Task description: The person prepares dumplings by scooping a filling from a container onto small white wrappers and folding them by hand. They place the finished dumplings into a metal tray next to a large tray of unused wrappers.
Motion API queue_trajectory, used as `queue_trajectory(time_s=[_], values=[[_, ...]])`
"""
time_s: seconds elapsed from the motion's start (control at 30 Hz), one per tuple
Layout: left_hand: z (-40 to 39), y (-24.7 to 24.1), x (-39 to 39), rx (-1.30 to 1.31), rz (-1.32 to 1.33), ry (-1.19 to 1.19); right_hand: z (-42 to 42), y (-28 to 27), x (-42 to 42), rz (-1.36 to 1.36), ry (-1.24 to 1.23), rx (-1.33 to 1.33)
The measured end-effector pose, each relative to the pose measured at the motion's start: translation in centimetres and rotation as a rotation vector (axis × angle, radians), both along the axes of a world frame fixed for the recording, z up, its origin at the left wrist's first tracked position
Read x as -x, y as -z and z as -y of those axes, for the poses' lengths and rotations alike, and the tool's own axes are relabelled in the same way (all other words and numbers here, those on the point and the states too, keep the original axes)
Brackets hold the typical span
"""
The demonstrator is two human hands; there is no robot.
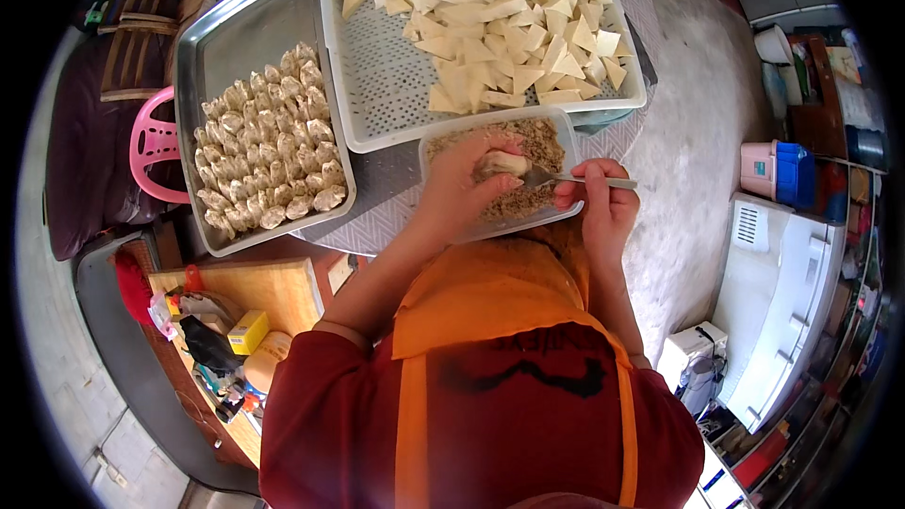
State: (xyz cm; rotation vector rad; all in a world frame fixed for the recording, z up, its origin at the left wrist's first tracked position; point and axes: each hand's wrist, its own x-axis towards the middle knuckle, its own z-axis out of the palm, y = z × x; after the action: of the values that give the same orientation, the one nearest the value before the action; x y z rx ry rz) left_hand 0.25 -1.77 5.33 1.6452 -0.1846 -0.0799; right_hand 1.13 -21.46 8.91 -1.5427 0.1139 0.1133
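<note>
Over a clear plastic container (pixel 574 148) of brown crumbly filling (pixel 544 134), my left hand (pixel 466 177) holds a pale piece of tofu (pixel 510 164). My right hand (pixel 604 198) grips the handle of a metal spoon (pixel 601 180), whose bowl end meets the near side of that piece. Fingers partly hide the tofu and the filling beneath. Beyond the container, many pale triangular tofu pieces (pixel 488 7) lie heaped in a white perforated plastic tray (pixel 375 74). To the left, a metal tray (pixel 247 32) carries rows of filled, crumb-flecked pieces (pixel 269 145).
The trays rest on a round table with a patterned grey cloth (pixel 385 215). A pink plastic chair (pixel 152 148) stands left of it. At lower left is a wooden table (pixel 290 283) with assorted items. A white refrigerator (pixel 771 311) and crowded shelves line the right.
</note>
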Motion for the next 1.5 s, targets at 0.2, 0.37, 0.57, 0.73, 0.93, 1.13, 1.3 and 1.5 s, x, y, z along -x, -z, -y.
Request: queue_trajectory(time_s=[0.2, 0.37, 0.57, 0.73, 0.93, 1.13, 1.3, 1.5], values=[[0.1, 0.0, -0.5, 0.423, -0.319, -0.022, 0.8, -0.6, -0.8, 0.116, 0.064, 0.052], [0.1, -0.5, -0.7, 0.88, -0.528, -0.112, 1.3, 0.9, -1.1, 0.09, 0.051, 0.066], [0.1, 0.0, 0.4, 0.821, -0.546, -0.143, 0.1, 2.4, 0.0, 0.012, -0.051, 0.124], [-0.3, 0.5, 0.2, 0.963, -0.588, -0.045, -1.1, 3.4, 0.0, 0.066, -0.094, 0.222], [0.3, 1.5, 0.2, 0.531, -0.5, -0.169, -0.3, 4.1, -0.3, 0.309, -0.213, 0.746], [0.9, 0.9, -1.3, 0.836, -0.622, -0.18, 0.1, 5.3, -1.0, 0.556, -0.146, 0.897], [3.8, 1.1, -1.9, 0.496, -0.338, -0.26, -0.9, 8.3, -0.1, 0.516, -0.044, 0.871], [1.9, 0.2, -3.2, 0.196, -0.209, 0.19, -2.3, 7.6, -0.6, 0.463, 0.109, 0.84]])
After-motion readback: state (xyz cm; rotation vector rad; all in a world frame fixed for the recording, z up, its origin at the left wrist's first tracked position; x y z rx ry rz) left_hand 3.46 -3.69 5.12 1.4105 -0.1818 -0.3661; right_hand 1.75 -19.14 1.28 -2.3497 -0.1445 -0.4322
